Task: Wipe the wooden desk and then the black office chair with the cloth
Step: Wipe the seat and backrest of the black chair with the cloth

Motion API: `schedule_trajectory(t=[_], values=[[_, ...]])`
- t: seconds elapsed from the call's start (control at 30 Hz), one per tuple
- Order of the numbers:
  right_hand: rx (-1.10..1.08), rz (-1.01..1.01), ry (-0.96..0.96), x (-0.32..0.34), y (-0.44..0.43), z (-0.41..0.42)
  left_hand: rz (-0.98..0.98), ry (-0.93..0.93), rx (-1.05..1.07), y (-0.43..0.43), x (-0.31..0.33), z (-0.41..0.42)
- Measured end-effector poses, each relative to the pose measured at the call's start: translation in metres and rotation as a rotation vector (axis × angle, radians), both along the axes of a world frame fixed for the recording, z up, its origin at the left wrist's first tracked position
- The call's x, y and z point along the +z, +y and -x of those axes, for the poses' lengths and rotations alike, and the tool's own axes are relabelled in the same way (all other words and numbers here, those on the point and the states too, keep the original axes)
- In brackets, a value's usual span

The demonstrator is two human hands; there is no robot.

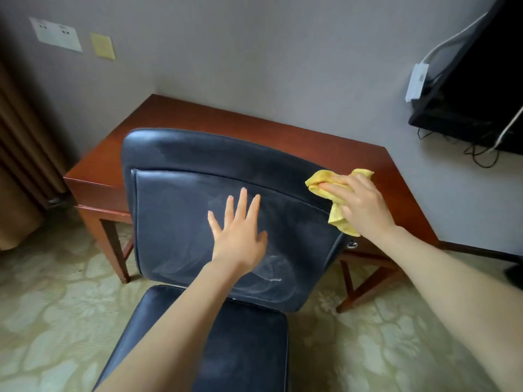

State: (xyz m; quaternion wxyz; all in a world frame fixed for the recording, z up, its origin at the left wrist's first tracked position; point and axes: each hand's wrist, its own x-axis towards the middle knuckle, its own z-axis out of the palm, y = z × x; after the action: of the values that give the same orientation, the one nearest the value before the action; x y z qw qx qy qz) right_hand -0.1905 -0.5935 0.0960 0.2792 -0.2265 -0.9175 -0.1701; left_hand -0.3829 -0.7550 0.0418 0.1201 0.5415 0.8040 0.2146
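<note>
Soft dim light, warped wide-angle edges

It looks like a hotel-style room: a wooden tabletop [254, 120] in a grey-walled corner, floral carpet [56, 306], brown curtains [17, 137] at left, a wall-mounted television [486, 80] upper right, and socket plates [55, 33] upper left.
</note>
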Motion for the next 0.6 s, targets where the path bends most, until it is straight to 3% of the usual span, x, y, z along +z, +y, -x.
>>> schedule_trajectory(t=[0.17,0.27,0.37,0.6], values=[[0.237,-0.125,0.090,-0.040,0.018,-0.009,-0.146,-0.034,0.127,0.037,0.012,-0.023],[0.351,-0.086,0.149,-0.069,0.024,-0.018,-0.175,0.108,0.225,0.065,0.025,-0.025],[0.432,0.004,0.238,-0.084,0.031,-0.019,-0.074,0.259,0.296,0.094,0.039,-0.028],[0.677,0.131,0.010,-0.102,0.043,-0.035,0.031,0.418,0.379,0.116,0.053,-0.028]])
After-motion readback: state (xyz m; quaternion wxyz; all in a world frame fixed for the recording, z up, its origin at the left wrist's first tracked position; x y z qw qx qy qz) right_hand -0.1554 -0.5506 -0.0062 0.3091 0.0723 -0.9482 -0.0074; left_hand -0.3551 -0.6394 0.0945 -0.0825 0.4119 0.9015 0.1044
